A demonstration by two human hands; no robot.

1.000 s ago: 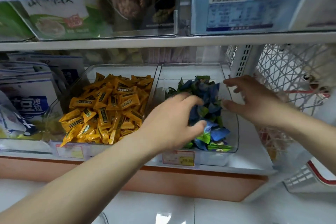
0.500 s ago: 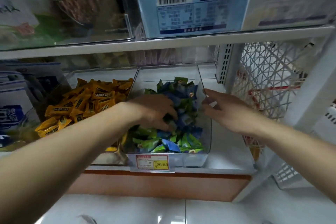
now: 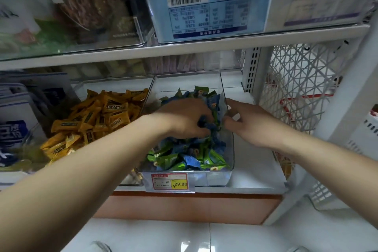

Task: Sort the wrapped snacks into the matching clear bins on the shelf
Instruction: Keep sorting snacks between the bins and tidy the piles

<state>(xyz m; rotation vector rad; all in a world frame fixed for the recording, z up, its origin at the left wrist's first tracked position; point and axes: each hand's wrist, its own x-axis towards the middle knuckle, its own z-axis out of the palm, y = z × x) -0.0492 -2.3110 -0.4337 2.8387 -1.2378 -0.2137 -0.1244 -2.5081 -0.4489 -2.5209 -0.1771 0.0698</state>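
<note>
Wrapped snacks [image 3: 184,155] filled the clear bin [image 3: 214,178] at frame centre. The left grip [image 3: 184,120] curled into them, clutching blue ones. The right grip [image 3: 245,125], fingers loose, touched the bin's right wall, having spread wider a second earlier.

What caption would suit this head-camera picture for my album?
Left hand grips wrapped snacks in a clear bin; right hand touches its side wall.

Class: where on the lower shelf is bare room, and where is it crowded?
Free: white shelf strip between the clear plastic bin and the perforated white upright; also that bin's bare back. Crowded: its blue-green wrapped snacks under the left hand.
</note>
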